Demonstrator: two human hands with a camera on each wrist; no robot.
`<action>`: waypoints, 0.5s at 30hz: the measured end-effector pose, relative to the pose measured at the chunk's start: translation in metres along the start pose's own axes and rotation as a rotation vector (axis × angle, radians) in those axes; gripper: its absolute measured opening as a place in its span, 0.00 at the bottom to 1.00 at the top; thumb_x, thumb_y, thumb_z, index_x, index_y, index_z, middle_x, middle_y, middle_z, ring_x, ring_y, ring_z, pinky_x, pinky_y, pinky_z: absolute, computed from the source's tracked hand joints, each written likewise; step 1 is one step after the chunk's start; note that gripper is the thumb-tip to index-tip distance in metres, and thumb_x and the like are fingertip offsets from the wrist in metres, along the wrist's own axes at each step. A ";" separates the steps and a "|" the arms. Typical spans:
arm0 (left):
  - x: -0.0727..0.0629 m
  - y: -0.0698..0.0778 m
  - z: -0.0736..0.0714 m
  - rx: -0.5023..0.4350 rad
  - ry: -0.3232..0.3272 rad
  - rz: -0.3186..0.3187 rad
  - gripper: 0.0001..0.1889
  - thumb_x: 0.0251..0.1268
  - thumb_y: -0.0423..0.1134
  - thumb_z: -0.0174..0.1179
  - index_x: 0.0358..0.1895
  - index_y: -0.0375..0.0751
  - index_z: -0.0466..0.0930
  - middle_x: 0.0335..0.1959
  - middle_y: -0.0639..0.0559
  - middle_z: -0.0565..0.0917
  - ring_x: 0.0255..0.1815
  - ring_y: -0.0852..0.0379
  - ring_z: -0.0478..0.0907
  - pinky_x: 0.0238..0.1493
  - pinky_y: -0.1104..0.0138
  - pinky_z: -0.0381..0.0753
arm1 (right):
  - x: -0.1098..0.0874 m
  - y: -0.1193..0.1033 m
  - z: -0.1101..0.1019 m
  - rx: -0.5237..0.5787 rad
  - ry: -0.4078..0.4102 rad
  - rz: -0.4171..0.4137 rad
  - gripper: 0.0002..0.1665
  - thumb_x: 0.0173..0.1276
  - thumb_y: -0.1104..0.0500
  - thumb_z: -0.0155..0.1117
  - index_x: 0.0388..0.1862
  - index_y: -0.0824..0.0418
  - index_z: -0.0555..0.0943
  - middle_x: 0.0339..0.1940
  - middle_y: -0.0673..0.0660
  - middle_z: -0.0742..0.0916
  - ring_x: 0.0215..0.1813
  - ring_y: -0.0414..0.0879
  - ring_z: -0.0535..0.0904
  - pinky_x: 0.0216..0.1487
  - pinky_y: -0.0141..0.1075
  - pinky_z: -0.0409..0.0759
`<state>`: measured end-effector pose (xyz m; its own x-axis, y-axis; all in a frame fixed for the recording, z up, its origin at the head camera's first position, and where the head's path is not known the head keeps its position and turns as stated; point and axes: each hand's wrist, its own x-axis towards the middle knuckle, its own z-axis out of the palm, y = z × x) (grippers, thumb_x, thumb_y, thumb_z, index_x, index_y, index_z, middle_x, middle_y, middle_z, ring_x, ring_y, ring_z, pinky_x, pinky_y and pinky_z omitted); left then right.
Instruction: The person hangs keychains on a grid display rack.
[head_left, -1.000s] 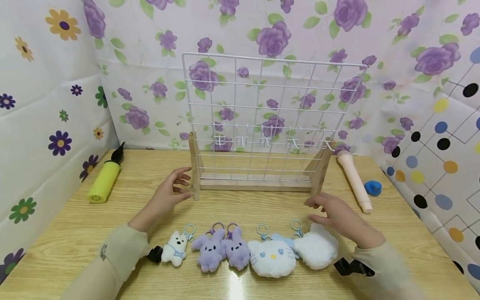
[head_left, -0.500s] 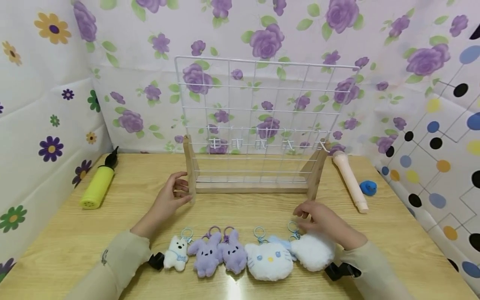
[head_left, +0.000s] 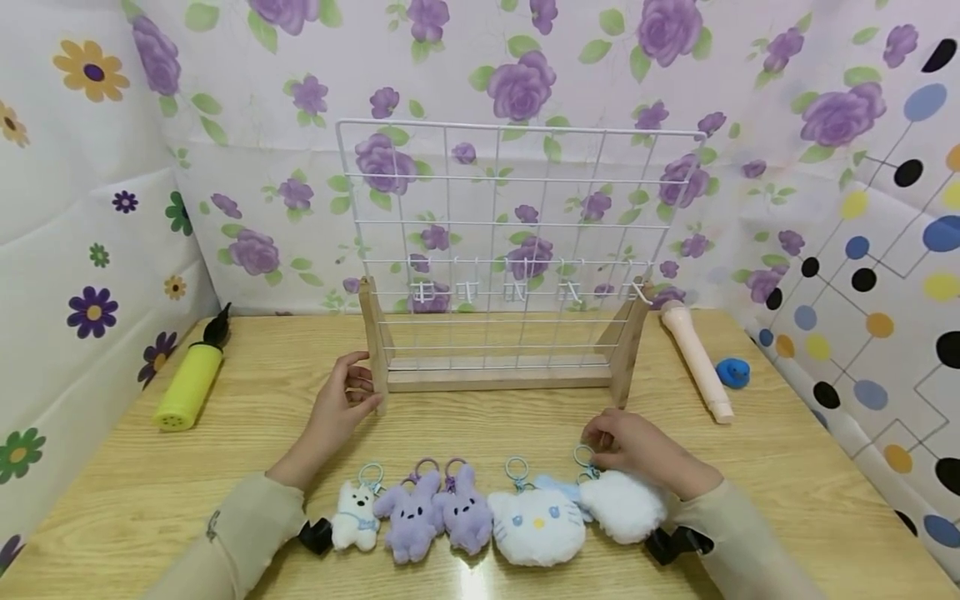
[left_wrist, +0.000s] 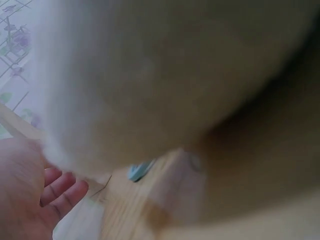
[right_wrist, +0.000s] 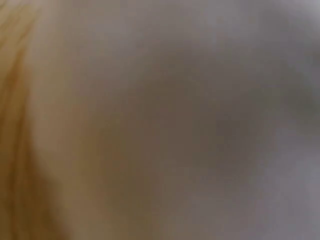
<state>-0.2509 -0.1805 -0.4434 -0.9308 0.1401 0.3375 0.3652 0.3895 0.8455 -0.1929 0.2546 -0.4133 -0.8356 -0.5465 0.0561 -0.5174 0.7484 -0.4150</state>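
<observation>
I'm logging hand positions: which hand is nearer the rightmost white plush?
Right. The right hand is close by the far side of the rightmost white plush; the left hand is well to the plush's left, beside the left rack upright.

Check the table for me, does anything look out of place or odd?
One thing: the rightmost plush, beside the right hand, shows no face, while the other four plushes show theirs, so it looks turned over. I see nothing spilled or broken.

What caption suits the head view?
Left grip beside a white wire grid on a pale wooden stand, right grip near five white or lavender plush keychains.
</observation>
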 end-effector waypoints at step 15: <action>-0.001 -0.003 0.003 0.041 0.018 -0.004 0.34 0.57 0.22 0.63 0.66 0.35 0.60 0.46 0.37 0.74 0.40 0.58 0.75 0.40 0.78 0.79 | 0.001 -0.004 0.000 -0.035 -0.001 -0.007 0.07 0.61 0.60 0.69 0.37 0.59 0.82 0.30 0.49 0.79 0.30 0.36 0.72 0.31 0.28 0.72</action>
<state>-0.2509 -0.1793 -0.4472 -0.9318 0.1218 0.3419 0.3602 0.4267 0.8296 -0.1917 0.2508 -0.4114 -0.8315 -0.5525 0.0579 -0.5298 0.7572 -0.3821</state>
